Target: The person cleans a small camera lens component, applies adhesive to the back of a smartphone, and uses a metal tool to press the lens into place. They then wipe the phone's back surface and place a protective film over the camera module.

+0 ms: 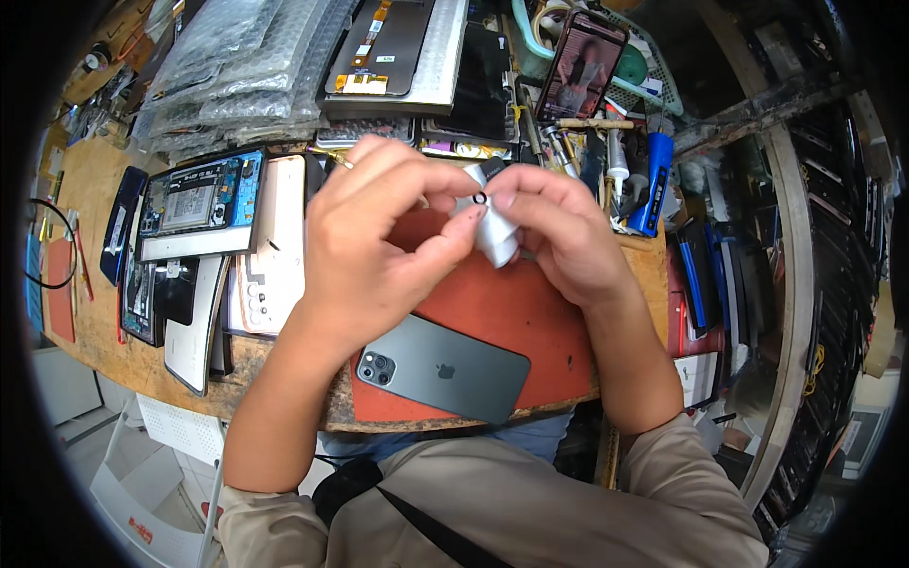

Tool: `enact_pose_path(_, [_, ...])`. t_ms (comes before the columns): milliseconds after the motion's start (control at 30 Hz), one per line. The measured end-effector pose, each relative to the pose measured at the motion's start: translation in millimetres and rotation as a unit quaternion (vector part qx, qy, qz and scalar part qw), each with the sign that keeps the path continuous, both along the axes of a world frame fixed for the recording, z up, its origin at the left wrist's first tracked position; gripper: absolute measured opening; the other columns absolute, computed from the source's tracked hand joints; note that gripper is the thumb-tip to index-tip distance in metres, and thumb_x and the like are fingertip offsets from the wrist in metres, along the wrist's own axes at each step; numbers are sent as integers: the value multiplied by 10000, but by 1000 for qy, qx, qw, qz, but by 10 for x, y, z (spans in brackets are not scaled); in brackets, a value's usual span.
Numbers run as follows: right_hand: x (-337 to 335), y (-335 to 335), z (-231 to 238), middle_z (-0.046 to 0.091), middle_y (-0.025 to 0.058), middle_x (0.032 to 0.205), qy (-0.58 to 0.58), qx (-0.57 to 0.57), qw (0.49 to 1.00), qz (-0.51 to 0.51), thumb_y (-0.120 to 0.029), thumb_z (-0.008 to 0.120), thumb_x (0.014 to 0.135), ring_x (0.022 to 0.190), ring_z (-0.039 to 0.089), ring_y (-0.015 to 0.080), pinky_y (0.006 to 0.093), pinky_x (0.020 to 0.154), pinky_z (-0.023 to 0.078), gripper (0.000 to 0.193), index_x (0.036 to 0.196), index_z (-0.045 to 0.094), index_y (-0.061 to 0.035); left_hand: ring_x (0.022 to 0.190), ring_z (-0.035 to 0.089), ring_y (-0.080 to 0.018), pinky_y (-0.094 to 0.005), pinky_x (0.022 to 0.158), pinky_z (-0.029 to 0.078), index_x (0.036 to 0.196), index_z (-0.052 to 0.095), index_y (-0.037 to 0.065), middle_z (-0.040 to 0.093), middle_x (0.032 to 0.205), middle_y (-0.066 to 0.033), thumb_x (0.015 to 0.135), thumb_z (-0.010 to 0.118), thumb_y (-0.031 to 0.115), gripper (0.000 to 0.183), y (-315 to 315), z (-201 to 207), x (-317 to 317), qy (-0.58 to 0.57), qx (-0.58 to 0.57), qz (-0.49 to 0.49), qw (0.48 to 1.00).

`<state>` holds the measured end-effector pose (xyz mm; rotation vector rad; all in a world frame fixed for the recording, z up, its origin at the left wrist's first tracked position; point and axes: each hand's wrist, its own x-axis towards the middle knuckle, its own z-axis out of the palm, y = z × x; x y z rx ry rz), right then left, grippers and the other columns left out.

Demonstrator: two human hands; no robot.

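Observation:
Above a red mat [559, 331], both hands meet at a small dark ring-shaped piece [480, 198] and a crumpled white wipe [497, 237]. My left hand [379, 227] pinches with thumb and forefinger at the ring. My right hand [563, 227] is closed on the wipe, its thumb beside the ring. The fingers partly hide both items. Below them, a dark green smartphone [450, 369] lies back up on the mat, its camera cluster toward the left. Behind my left fingers, a thin gold-coloured tip [327, 153] shows; whether the hand touches it, I cannot tell.
Opened phones [199, 199] and a pale phone back panel [275, 246] lie to the left. Bubble-wrapped packs [237, 76] and a phone screen part [383, 47] are stacked behind. At the far right stand a lit phone [582, 66], tools, and a blue handheld tool [651, 185].

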<state>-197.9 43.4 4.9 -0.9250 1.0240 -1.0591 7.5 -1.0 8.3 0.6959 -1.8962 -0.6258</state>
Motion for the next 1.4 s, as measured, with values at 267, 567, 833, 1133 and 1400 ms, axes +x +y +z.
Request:
enact_pose_path(267, [-59, 22, 6, 670, 87, 855, 487, -238, 840, 15, -91, 685, 945, 727, 635, 189, 309, 663, 508, 150, 1029, 747, 16, 786, 610, -157, -283, 696, 494, 896, 724, 25, 639, 814, -45, 783, 787, 0, 132, -29, 43, 96, -105, 54, -28, 993])
enact_pose_path(567, [-124, 6, 96, 671, 149, 895, 505, -298, 804, -98, -15, 626, 888, 760, 667, 284, 377, 688, 528, 157, 987, 733, 41, 793, 640, -262, -390, 751, 516, 922, 725, 39, 670, 835, -71, 794, 783, 58, 143, 71, -156, -123, -208, 81, -38, 974])
enact_pose_path(833, [-123, 52, 94, 660, 142, 861, 525, -322, 787, -4, -4, 625, 842, 721, 648, 301, 406, 662, 515, 172, 960, 748, 23, 869, 641, -226, -341, 825, 525, 1109, 715, 10, 677, 927, -90, 794, 781, -4, 321, 16, -100, -19, -249, 198, -78, 945])
enact_pose_path(1133, [-56, 123, 91, 617, 121, 882, 537, -324, 774, 83, 10, 635, 793, 847, 630, 311, 434, 709, 503, 255, 998, 782, -30, 886, 637, -251, -354, 826, 516, 1089, 708, 12, 676, 914, -98, 800, 756, -21, 295, 4, -98, 19, -227, 219, -70, 946])
enact_pose_path(1400, [-67, 150, 134, 573, 87, 832, 589, -319, 732, 126, -11, 674, 766, 796, 602, 285, 410, 709, 497, 325, 1062, 798, -62, 873, 613, -285, -394, 801, 491, 1040, 718, 16, 645, 863, -110, 799, 743, -12, 244, 24, -74, -10, -266, 159, -51, 949])
